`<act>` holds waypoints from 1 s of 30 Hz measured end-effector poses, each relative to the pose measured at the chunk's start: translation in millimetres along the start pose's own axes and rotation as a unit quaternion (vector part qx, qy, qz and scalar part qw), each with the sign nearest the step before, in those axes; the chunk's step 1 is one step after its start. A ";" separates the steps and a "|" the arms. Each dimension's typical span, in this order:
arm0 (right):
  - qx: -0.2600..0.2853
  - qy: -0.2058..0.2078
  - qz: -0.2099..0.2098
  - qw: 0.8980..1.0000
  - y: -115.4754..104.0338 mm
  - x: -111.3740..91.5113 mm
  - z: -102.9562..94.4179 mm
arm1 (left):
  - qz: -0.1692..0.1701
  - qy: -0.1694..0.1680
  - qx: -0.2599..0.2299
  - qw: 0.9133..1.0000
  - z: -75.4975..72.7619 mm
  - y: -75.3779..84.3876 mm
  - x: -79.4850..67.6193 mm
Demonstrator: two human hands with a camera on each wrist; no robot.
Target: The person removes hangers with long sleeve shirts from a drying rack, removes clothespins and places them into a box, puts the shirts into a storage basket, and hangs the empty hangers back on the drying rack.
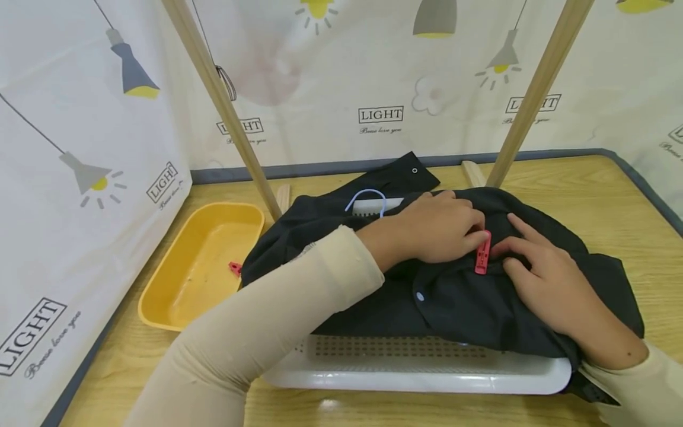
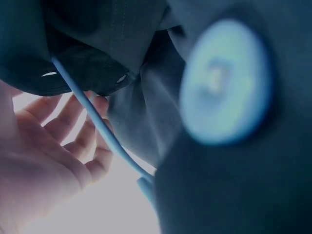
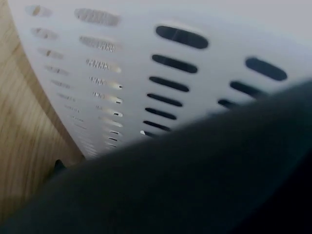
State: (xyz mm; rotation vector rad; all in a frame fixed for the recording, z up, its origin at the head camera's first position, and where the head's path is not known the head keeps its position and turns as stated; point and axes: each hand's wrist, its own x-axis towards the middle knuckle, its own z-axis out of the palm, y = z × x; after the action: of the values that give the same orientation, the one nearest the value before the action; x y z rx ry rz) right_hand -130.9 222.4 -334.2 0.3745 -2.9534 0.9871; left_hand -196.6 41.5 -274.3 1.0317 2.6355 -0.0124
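A black shirt (image 1: 363, 308) with light buttons lies spread over a white perforated basket (image 1: 416, 379). My left hand (image 1: 434, 228) reaches across it and pinches the end of a red clothespin (image 1: 482, 255), which lies against the cloth. Just right of the clothespin, my right hand (image 1: 549, 279) has its thumb and index finger bent on a fold of the shirt, with another finger spread on the cloth. A pale blue hanger's hook (image 1: 368, 191) rises from the shirt. In the left wrist view the hanger (image 2: 100, 119) crosses before the palm; the clothespin is out of sight.
At the left stands a yellow tray (image 1: 155, 296) with another red clothespin (image 1: 235, 268) by its right side. Two wooden poles (image 1: 235, 130) rise behind the shirt. A printed curtain (image 1: 331, 71) closes off the table's back and left side.
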 end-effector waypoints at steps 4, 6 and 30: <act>0.004 0.004 -0.001 1.000 -0.2 0.2 0.9 | -0.011 -0.014 -0.022 1.000 -0.3 -0.2 0.9; 0.005 0.010 -0.006 1.000 -0.9 1.1 1.1 | -0.018 -0.018 -0.037 0.999 -1.0 -0.5 1.4; 0.002 0.009 -0.011 1.000 -1.4 2.7 3.0 | -0.012 -0.034 -0.094 0.995 10.1 -4.4 10.5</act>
State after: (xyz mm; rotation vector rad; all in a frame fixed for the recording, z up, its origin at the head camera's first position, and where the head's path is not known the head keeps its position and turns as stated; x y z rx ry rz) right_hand -133.0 219.0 -335.5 0.3950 -2.9247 0.9895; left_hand -204.0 44.0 -287.4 0.9194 2.5297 0.1884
